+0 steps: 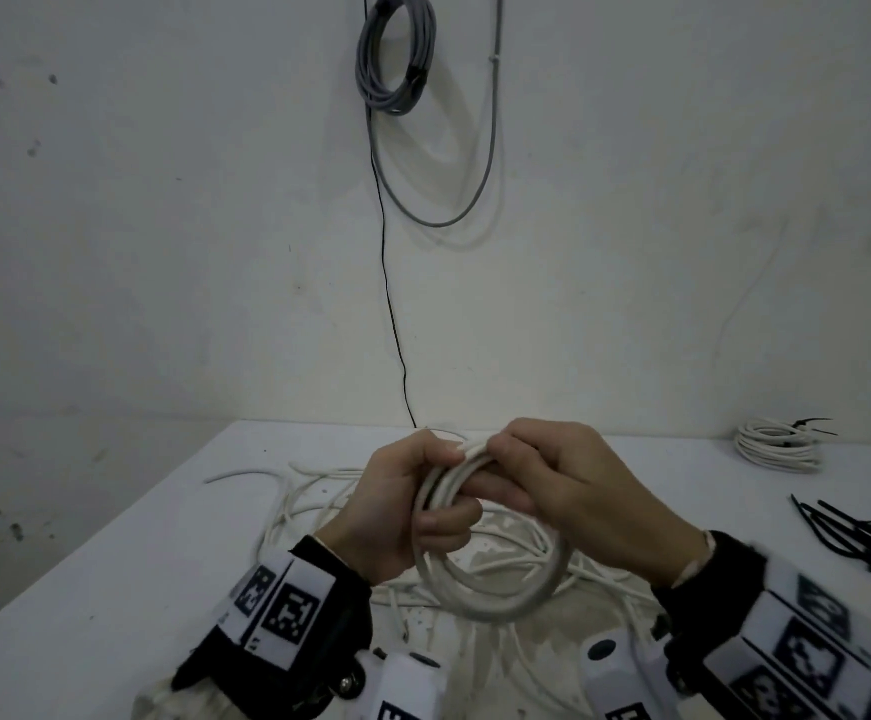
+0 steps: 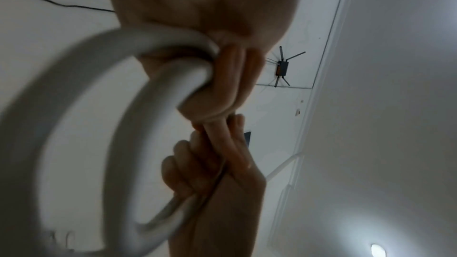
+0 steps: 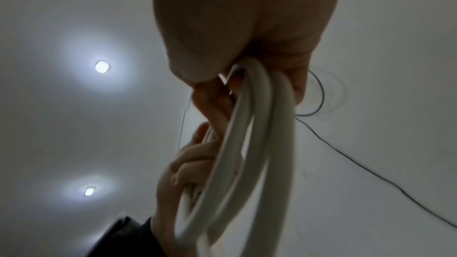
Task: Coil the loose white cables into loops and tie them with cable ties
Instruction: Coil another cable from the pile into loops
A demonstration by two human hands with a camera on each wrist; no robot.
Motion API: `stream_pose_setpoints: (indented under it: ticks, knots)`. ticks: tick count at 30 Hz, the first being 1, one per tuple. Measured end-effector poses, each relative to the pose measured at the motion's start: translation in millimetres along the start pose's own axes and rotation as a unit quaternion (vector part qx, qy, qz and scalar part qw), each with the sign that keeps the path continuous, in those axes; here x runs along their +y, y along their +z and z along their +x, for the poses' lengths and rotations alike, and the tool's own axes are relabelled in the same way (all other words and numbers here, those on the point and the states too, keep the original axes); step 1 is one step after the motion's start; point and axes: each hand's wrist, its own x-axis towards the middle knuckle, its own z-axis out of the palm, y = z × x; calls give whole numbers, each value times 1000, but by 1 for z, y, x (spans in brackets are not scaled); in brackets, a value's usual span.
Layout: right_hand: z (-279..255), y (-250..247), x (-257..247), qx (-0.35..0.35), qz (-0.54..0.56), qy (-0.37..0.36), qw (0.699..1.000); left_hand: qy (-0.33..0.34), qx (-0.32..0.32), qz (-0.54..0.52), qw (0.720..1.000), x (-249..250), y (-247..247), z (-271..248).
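Note:
Both hands hold one white cable coil of several loops above the table. My left hand grips the coil's left side, thumb across the strands. My right hand curls over the top of the same coil, fingers round the strands. The left wrist view has the coil large and blurred, my left hand closed on it, and the right hand's fingers below. The right wrist view has the loops running out of my right hand. Loose white cables lie tangled on the table underneath.
A tied white coil lies at the table's far right. Black cable ties are heaped near the right edge. A grey cable coil hangs on the wall, a thin black wire dropping to the white table.

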Motion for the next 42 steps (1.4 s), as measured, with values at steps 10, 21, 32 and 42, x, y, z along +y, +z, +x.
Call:
stream_pose_setpoints:
  ticks: [10,21,32,42]
  knots:
    - [-6,20,24,238,60,12,969,68,196,140,968,-21,-1,-4]
    - [0,15,23,182,-134,-80,971,95,153,-172,968,-17,8,1]
    - [-1,21,33,221,-171,-157,947,136,266,-103,949,-22,16,3]
    - [0,23,29,226,-194,-181,937,172,264,-29,949,-22,24,-2]
